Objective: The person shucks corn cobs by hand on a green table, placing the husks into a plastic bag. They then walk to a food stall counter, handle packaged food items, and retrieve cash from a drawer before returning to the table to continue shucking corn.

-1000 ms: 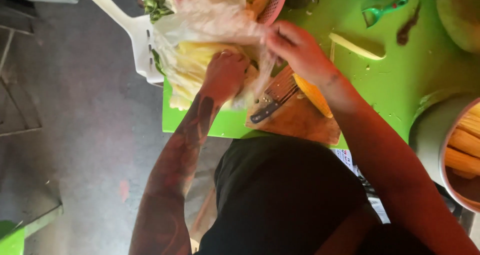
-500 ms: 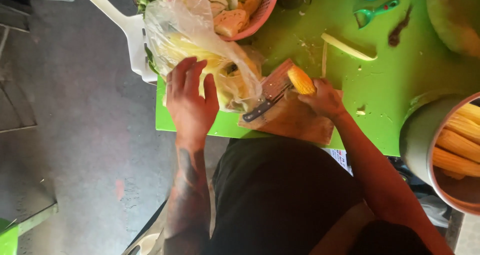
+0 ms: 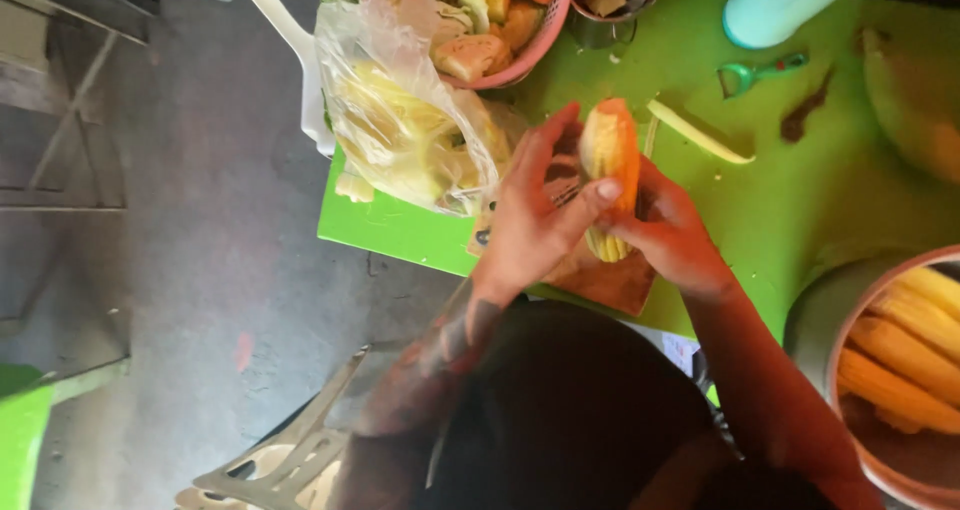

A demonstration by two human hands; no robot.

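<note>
Corn cob (image 3: 610, 160): tapered, yellow-orange, kernelled; long axis upright in view, narrow tip pointing away from the person, above the green table (image 3: 800, 200). Left hand (image 3: 530, 220) and right hand (image 3: 670, 235) both pinch it, fingers curled around.

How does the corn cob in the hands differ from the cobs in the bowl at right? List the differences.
The held corn cob stands upright, gripped by the left hand and right hand; the bowl cobs lie flat, untouched. The held one is single, the others piled. Both are yellow.
</note>
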